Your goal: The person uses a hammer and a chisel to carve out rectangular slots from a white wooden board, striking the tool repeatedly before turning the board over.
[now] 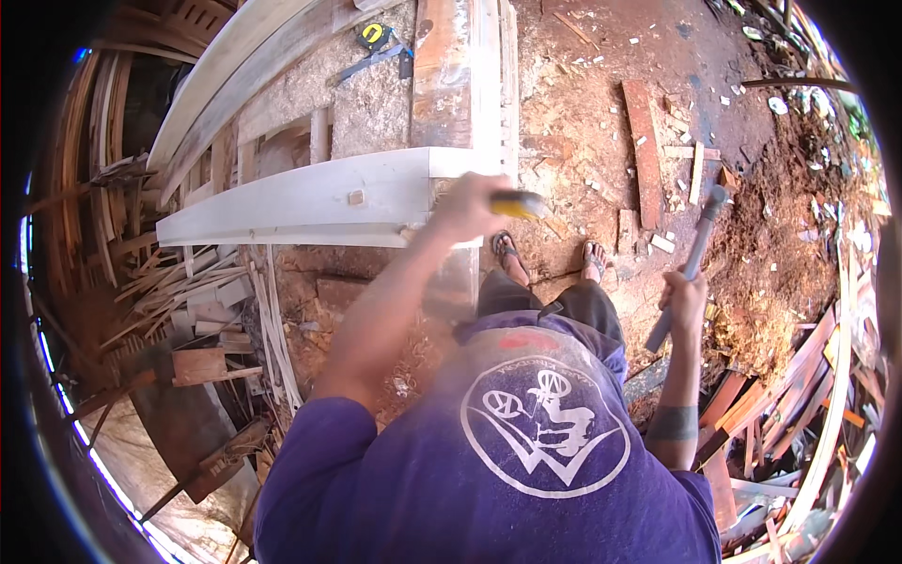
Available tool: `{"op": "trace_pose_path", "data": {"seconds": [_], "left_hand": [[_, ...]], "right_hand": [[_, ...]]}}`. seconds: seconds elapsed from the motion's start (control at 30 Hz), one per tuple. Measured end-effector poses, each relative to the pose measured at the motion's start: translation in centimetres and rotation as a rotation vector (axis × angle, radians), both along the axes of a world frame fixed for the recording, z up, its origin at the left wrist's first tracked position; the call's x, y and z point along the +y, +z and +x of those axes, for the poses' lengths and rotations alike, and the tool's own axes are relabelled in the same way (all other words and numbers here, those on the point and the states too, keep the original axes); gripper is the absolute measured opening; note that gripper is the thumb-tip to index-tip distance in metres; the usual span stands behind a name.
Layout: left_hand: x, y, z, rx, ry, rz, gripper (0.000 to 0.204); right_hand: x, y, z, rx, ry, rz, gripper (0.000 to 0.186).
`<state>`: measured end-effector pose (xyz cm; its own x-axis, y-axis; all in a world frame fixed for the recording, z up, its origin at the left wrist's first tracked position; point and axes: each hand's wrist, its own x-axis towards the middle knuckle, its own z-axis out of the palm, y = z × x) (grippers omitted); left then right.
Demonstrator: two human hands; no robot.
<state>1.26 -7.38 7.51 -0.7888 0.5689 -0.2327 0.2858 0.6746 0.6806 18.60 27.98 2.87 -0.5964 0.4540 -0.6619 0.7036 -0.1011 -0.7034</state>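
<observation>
My left hand [467, 209] is closed around a black-and-yellow hand tool [520, 204]. Motion blurs the tool, so its exact kind does not show. That hand is over the near right end of a long pale timber beam [310, 193], and a small wood block [355, 197] rests on the beam. Out to the right, my right hand [684, 299] grips a hammer [698, 246] partway along its shaft, with the head up and away from me and the dark grip end below the fist. The hammer is apart from the beam.
A yellow-and-black tape measure [373, 38] and a blue strap-like item [371, 62] lie on the bench. Curved planks [221, 85] extend at far left. Thin offcuts [193, 282] pile up beside the beam. A reddish board [642, 150] lies on the chip-strewn floor; scrap wood [780, 376] heaps at right.
</observation>
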Motion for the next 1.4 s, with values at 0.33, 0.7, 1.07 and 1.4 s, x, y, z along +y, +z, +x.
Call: {"op": "trace_pose_path", "data": {"seconds": [0.33,0.7,1.07,1.4], "left_hand": [[-6.4,8.6,-3.9,0.071,0.632,0.794,0.015],[7.8,-3.3,2.2,0.070,-0.049,0.019,0.019],[7.5,-3.8,0.6,-0.028,-0.092,-0.074,0.023],[8.1,-5.6,0.2,-0.118,-0.150,-0.264,0.025]], "right_hand": [[2.2,-0.5,1.5,0.114,-0.102,-0.014,0.008],[-0.6,-2.2,1.8,0.081,0.008,-0.193,0.013],[-0.3,-1.3,2.3,0.063,-0.109,-0.180,0.011],[-0.3,1.6,2.1,0.345,-0.436,-0.111,0.006]]}}
